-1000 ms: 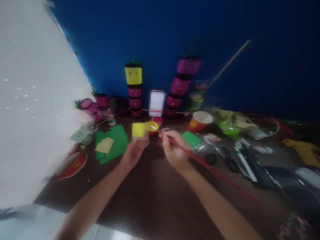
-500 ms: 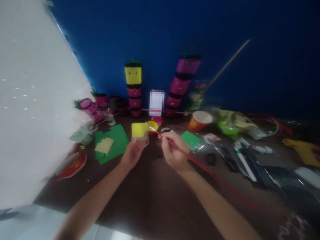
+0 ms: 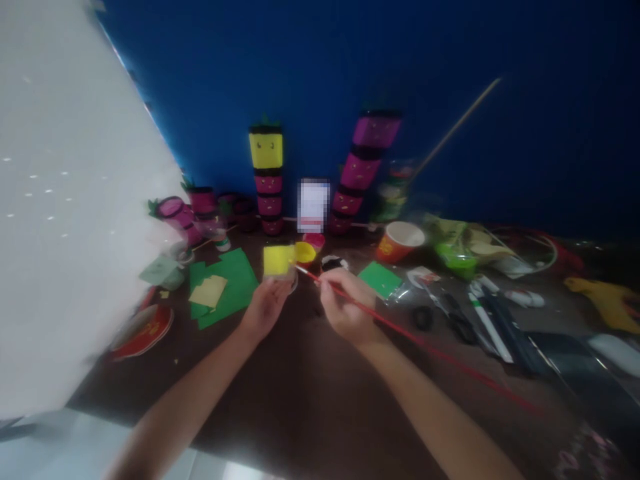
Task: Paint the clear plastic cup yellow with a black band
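Note:
My left hand is closed around the lower part of a small yellow-painted cup, holding it up over the table. A long red paintbrush is pinched in my right hand, its handle slanting back down to the right. The bristle tip meets the right side of the cup. Just behind it stands a little pot of yellow paint, with a pink pot further back. Motion blur softens the fingers.
Stacks of decorated cups stand along the blue wall, beside a blurred-out upright panel. Green paper and a red lid lie left. On the right are a paper cup, scissors, markers and a yellow glue gun.
The brush tip has moved from the yellow paint pot, slightly left and down, to the cup's side. My right hand shifted a little left; my left hand and the cup stay nearly still.

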Demonstrator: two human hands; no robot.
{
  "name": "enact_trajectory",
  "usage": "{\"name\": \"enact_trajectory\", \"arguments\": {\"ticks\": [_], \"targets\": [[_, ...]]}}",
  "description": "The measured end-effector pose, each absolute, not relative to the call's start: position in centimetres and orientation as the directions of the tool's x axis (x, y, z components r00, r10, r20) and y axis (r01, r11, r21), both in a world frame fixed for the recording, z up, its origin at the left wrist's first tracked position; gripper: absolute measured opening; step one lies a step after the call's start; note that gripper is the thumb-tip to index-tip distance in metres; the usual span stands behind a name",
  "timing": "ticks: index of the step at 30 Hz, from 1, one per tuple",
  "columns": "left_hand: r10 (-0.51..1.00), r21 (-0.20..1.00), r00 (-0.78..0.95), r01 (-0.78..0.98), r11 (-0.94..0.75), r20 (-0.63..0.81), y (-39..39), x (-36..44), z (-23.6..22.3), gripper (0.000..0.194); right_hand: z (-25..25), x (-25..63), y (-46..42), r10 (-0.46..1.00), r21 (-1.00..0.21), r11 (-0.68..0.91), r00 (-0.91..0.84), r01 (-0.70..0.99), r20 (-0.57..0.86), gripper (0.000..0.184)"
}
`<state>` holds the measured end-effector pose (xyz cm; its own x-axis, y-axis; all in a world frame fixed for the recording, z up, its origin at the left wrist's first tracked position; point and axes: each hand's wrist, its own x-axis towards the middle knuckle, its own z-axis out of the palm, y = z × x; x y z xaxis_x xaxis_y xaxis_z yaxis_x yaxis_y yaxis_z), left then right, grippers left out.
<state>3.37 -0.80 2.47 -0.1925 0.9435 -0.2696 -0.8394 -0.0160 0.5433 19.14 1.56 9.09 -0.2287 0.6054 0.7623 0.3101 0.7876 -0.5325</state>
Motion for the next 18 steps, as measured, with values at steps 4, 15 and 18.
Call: {"name": "enact_trajectory", "arguments": {"ticks": [4,15,18], "targets": [[0.928,0.536,-0.198,-0.844,0.002,-0.316,-0.79,3.32,2.41,0.012,9.14,19.21,1.49,0.594,-0.525,0.789,-0.177,0.319,0.785,0.012],[0.953,0.562,-0.188,-0.827,-0.023,-0.238,-0.87,3.4,2.14,0.015,9.38,19.11,1.45,0.616,-0.525,0.77,-0.209,0.363,0.759,0.011],[0.953,0.546,-0.18,-0.838,-0.019,-0.243,-0.86,3.39,2.38,0.015,9.31,19.26,1.47,0.611,-0.518,0.781,-0.251,0.35,0.751,0.012]]}}
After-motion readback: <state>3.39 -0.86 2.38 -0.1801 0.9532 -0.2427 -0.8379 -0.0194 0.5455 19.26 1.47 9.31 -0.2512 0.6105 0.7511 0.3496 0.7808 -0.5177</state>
